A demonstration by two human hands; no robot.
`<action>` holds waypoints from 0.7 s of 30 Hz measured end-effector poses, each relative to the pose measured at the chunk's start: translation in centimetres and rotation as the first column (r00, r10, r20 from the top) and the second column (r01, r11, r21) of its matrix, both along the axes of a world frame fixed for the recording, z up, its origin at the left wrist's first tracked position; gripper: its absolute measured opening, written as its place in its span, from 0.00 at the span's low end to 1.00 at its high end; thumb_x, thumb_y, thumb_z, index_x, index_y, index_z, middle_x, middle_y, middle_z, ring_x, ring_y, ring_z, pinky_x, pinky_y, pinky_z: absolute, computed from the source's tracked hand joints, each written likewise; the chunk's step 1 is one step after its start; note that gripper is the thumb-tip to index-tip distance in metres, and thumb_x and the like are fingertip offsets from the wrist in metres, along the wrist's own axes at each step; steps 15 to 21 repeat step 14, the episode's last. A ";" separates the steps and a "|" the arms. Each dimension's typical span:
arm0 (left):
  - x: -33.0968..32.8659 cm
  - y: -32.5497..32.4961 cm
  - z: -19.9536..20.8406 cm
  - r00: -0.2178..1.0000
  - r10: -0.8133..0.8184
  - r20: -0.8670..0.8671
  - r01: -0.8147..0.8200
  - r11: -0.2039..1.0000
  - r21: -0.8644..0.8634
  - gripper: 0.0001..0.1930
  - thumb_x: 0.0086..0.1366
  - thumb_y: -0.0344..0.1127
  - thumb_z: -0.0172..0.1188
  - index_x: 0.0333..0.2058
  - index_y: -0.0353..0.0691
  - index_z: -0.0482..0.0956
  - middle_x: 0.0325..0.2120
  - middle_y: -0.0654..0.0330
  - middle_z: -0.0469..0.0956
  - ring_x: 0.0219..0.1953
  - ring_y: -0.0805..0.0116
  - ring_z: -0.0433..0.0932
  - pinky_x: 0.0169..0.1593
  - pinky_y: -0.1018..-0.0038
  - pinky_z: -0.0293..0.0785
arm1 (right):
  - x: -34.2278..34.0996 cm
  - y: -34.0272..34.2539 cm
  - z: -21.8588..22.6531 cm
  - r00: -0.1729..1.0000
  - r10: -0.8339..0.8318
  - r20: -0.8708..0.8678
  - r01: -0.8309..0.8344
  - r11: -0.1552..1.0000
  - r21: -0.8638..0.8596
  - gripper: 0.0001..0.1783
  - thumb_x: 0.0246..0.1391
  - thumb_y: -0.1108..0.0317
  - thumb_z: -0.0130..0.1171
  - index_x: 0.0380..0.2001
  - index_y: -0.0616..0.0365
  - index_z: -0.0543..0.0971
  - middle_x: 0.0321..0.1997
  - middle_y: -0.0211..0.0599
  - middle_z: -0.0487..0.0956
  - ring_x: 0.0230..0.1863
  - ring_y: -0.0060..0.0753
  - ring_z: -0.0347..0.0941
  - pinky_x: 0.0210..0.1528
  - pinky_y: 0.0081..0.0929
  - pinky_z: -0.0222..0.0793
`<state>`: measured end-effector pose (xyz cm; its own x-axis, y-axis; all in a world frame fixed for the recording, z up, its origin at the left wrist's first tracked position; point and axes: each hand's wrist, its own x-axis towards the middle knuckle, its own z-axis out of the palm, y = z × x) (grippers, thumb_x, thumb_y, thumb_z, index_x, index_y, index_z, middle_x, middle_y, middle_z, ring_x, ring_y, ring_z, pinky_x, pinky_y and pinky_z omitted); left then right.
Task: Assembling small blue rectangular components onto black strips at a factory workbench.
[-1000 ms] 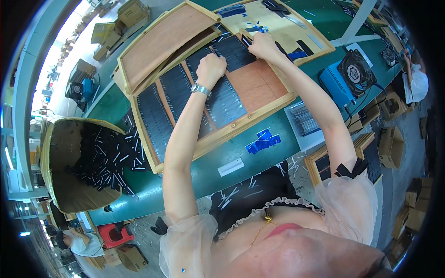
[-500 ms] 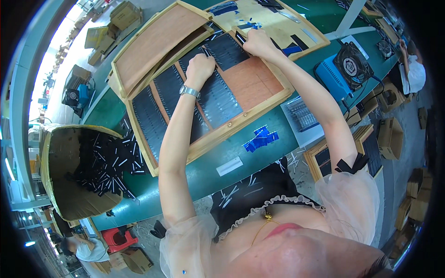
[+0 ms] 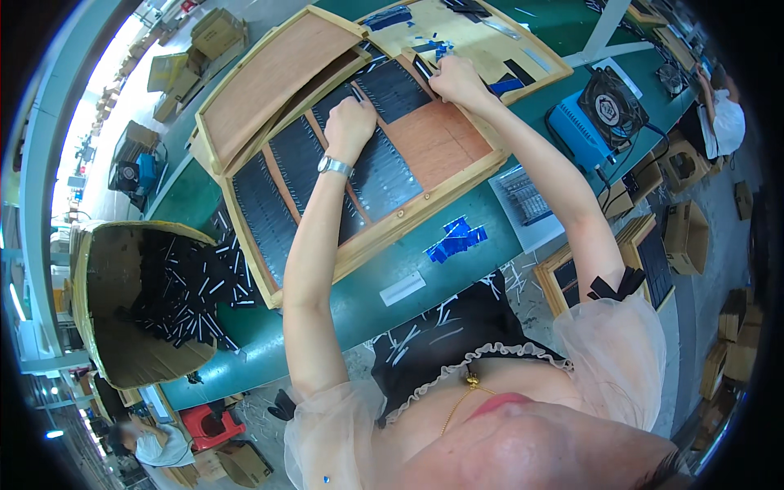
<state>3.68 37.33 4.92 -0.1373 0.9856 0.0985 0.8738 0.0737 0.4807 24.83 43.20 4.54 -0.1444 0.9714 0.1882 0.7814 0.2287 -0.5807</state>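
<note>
1. While both arms reach across a green workbench (image 3: 384, 278), the left hand (image 3: 349, 124) rests curled on rows of slim black strips (image 3: 384, 175) lined up in a wooden tray (image 3: 425, 206); what its fingers hold cannot be told.
2. At the tray's far edge, the right hand (image 3: 456, 80) pinches one black strip between narrowed fingers.
3. A cardboard box (image 3: 102, 327) of loose black strips sits at the left, well apart.
4. Blue tabs (image 3: 455, 239) lie just beside the tray, a blue fan unit (image 3: 592, 114) to the right.
</note>
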 end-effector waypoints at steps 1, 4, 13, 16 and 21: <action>0.1 -0.6 0.3 1.000 0.006 -0.016 -0.006 0.999 0.038 0.20 0.63 0.43 0.46 0.35 0.29 0.80 0.38 0.36 0.78 0.43 0.37 0.77 0.49 0.54 0.72 | 0.8 -0.4 -0.1 1.000 -0.011 0.001 0.011 1.000 0.003 0.11 0.48 0.70 0.50 0.25 0.70 0.76 0.20 0.50 0.79 0.20 0.37 0.79 0.30 0.32 0.75; -1.5 -4.4 2.9 0.999 0.024 -0.025 -0.022 0.995 0.100 0.19 0.65 0.45 0.47 0.32 0.33 0.78 0.35 0.37 0.78 0.42 0.38 0.76 0.48 0.53 0.71 | 1.4 -5.5 2.1 0.958 0.027 -0.285 -0.040 0.998 -0.042 0.11 0.50 0.66 0.57 0.28 0.67 0.77 0.20 0.46 0.79 0.22 0.34 0.79 0.30 0.29 0.74; -22.0 -28.8 1.2 0.774 0.295 0.560 -0.448 0.881 0.155 0.10 0.68 0.36 0.56 0.28 0.38 0.77 0.17 0.71 0.69 0.19 0.86 0.60 0.23 0.87 0.52 | 5.7 -20.3 3.3 0.598 0.047 -0.800 -0.563 0.735 -0.378 0.09 0.53 0.64 0.64 0.27 0.59 0.79 0.18 0.25 0.73 0.16 0.12 0.65 0.16 0.10 0.48; -22.7 -30.5 0.2 0.733 0.360 0.578 -0.501 0.860 0.100 0.12 0.67 0.39 0.57 0.28 0.38 0.77 0.15 0.71 0.68 0.18 0.86 0.61 0.23 0.87 0.51 | 5.4 -21.7 2.5 0.580 0.037 -0.814 -0.601 0.694 -0.397 0.10 0.52 0.63 0.65 0.28 0.59 0.79 0.17 0.25 0.73 0.16 0.12 0.65 0.17 0.09 0.49; -22.7 -30.5 0.2 0.733 0.360 0.578 -0.501 0.860 0.100 0.12 0.67 0.39 0.57 0.28 0.38 0.77 0.15 0.71 0.68 0.18 0.86 0.61 0.23 0.87 0.51 | 5.4 -21.7 2.5 0.580 0.037 -0.814 -0.601 0.694 -0.397 0.10 0.52 0.63 0.65 0.28 0.59 0.79 0.17 0.25 0.73 0.16 0.12 0.65 0.17 0.09 0.49</action>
